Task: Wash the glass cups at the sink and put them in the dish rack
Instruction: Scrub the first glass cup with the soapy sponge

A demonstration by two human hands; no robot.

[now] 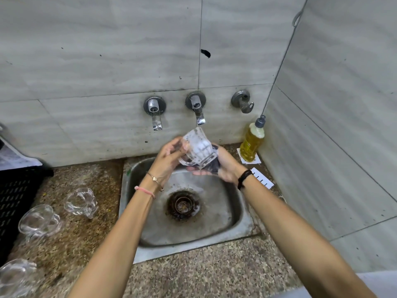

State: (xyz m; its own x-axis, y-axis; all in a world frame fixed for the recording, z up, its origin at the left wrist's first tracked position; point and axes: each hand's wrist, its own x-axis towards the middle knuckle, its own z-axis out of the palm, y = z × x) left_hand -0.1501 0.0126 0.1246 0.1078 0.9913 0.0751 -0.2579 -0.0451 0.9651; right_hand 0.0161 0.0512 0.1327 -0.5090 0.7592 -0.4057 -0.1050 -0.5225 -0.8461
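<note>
One glass cup (196,147) is up in the air over the sink (236,222), at the sink's 12 o'clock edge. It is clear, has a handle, is tilted and has white soap foam on it. The left hand (169,155) grips it, and the right hand (223,166) holds a dark cloth (213,166) against it.

Three more clear cups (80,202) (39,220) (15,276) sit in a row on the counter, at 9 o'clock from the sink.

The sink is grey metal, wet, with a dirty brown drain in the middle.

The dish rack (12,201) is black with slots, at 9 o'clock past the cups.
</note>
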